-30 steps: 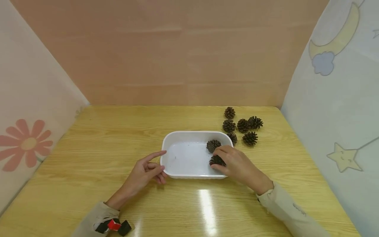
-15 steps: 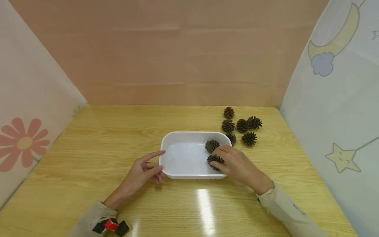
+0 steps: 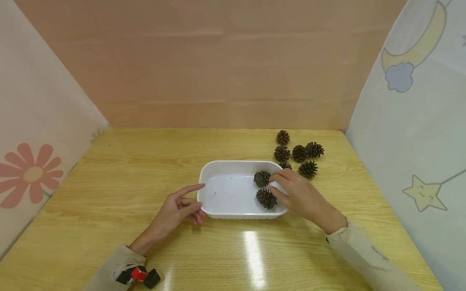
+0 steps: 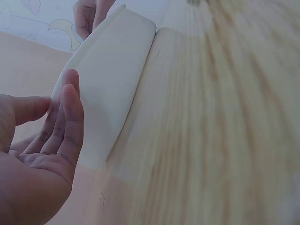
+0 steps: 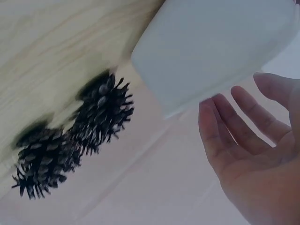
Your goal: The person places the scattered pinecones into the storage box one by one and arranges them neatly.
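Observation:
A white rectangular plastic basin stands on the wooden table, with two brown pine cones inside its right end. One is the rear pine cone, the other the front pine cone. My left hand holds the basin's left end, thumb at the rim and fingers along the outer wall. Over the right rim my right hand has its fingers spread and bent loosely, apart from the front cone. In the right wrist view the right hand shows nothing between thumb and fingers.
Several loose pine cones lie behind and right of the basin, among them a near-right pine cone and a far pine cone. A plain backdrop closes the table's back, with patterned side panels left and right.
My right hand has let go of the front pine cone and moved right and slightly up, toward the rim. The cone stays in the basin. My left hand keeps its place.

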`<state>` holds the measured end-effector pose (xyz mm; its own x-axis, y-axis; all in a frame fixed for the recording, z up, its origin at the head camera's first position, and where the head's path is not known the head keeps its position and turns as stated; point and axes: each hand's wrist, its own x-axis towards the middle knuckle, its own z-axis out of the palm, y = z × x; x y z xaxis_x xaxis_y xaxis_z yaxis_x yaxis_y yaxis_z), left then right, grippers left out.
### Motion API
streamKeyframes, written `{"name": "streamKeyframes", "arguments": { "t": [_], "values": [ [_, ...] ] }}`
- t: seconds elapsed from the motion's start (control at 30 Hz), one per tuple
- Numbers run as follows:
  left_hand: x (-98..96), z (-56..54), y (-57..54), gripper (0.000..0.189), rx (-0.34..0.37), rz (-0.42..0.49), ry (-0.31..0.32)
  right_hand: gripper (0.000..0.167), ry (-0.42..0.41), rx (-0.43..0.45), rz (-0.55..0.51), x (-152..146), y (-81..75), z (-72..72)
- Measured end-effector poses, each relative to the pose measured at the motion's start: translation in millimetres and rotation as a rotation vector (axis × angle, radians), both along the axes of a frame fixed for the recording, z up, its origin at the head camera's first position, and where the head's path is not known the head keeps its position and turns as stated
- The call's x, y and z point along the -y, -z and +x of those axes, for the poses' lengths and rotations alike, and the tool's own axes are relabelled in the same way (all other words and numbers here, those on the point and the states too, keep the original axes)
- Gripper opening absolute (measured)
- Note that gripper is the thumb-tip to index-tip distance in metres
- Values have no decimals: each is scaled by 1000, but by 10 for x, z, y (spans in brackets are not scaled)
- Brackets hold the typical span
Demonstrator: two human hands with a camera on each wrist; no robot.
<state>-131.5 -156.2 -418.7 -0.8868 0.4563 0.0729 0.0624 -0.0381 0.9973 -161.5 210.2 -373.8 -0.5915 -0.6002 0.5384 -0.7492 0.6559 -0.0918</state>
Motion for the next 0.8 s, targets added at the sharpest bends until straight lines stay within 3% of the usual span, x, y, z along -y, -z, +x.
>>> {"name": "streamKeyframes", "arguments": {
  "t": [0.13,0.3,0.53,0.8],
  "values": [
    [-4,-2,0,57,-2,1,0,20,41,-28,-27,-126,-38,-93],
    [-6,5,2,57,-2,2,2,21,117,6,-17,-276,-76,-193],
    [-4,6,-4,57,1,8,4,26,221,163,-5,-377,-88,-296],
    [-5,10,-16,57,-2,9,4,43,289,357,59,-374,28,-423]
  ]
}}
